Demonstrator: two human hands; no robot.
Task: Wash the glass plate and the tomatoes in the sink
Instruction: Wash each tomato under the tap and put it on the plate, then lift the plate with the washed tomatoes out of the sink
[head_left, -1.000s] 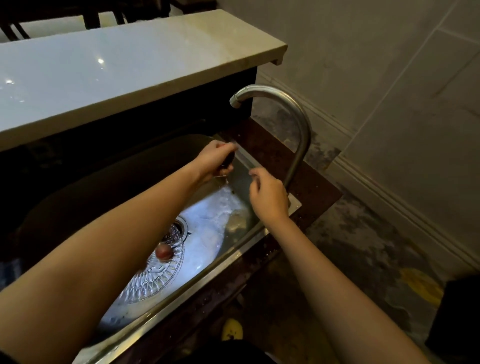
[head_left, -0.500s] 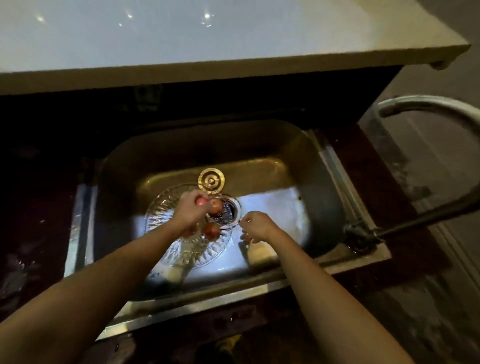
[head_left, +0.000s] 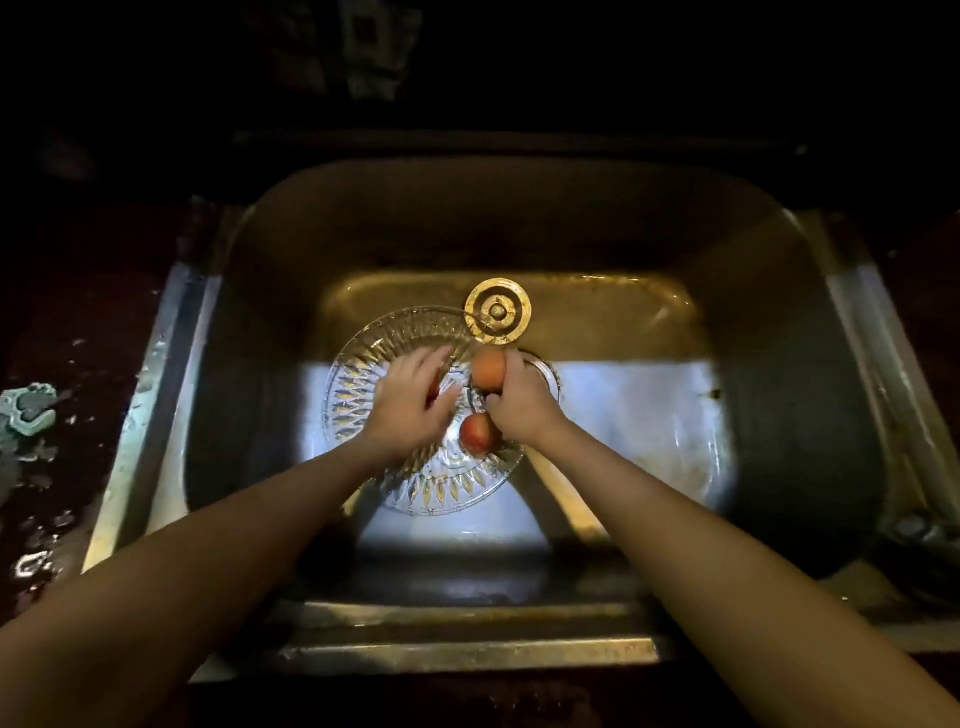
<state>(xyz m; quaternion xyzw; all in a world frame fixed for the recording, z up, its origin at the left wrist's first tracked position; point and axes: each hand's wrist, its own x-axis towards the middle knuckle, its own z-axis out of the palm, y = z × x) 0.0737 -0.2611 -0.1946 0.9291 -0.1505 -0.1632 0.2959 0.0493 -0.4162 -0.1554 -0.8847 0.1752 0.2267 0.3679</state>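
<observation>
Head view: the glass plate (head_left: 358, 395) lies flat in the steel sink (head_left: 519, 228). Above the plate's centre, the right hand (head_left: 519, 410) has its fingers grasping one tomato (head_left: 488, 369). A second tomato (head_left: 477, 434) rests on the plate, and the left hand (head_left: 410, 410) spreads released fingers over the plate

The steel sink (head_left: 519, 234) is wet. The plate (head_left: 358, 384), clear cut glass with a petal pattern, lies flat on the sink's floor, left of centre. One tomato (head_left: 488, 368), orange-red, sits gripped in the right hand (head_left: 522, 410) above the plate. A second tomato (head_left: 475, 434) rests on the plate. A third tomato (head_left: 434, 387) shows only as a red sliver under the left hand (head_left: 410, 408).
</observation>
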